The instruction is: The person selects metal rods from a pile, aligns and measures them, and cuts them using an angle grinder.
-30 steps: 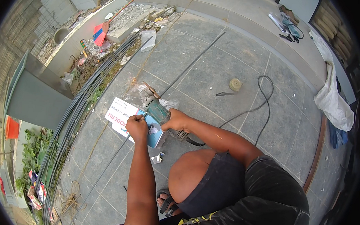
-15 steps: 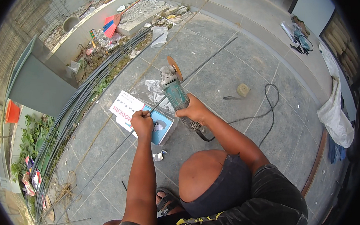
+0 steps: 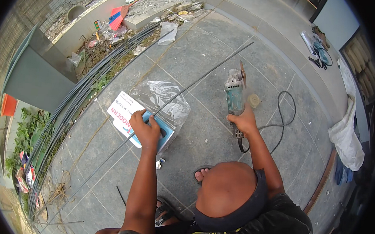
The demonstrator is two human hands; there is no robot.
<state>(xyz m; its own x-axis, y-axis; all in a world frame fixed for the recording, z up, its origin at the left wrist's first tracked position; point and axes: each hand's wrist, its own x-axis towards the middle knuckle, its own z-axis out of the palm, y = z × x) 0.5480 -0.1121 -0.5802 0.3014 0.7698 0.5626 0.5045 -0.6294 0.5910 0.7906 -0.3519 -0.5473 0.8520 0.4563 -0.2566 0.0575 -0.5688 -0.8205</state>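
My right hand (image 3: 244, 120) is wrapped round the body of a teal angle grinder (image 3: 235, 100), its brown disc upright at the top. The grinder is held to the right of a long thin steel rod (image 3: 202, 78), apart from it. That rod runs diagonally from the lower left to the upper middle, crossing over a white and blue cardboard box (image 3: 122, 108). Over the box, my left hand (image 3: 146, 129) has thumb and index finger spread, with the rod passing between them. Clear plastic wrap (image 3: 171, 99) lies beside the box.
A bundle of long steel rods (image 3: 79, 97) lies along the left edge of the tiles. The grinder's black cord (image 3: 283, 123) loops on the right, near a round tan object (image 3: 253, 101). A short rod piece (image 3: 121, 194) lies near my sandalled foot (image 3: 162, 212).
My right hand has carried the grinder rightward, away from the rod. My left fingers have spread apart around the rod. The plastic wrap beside the box shows more fully.
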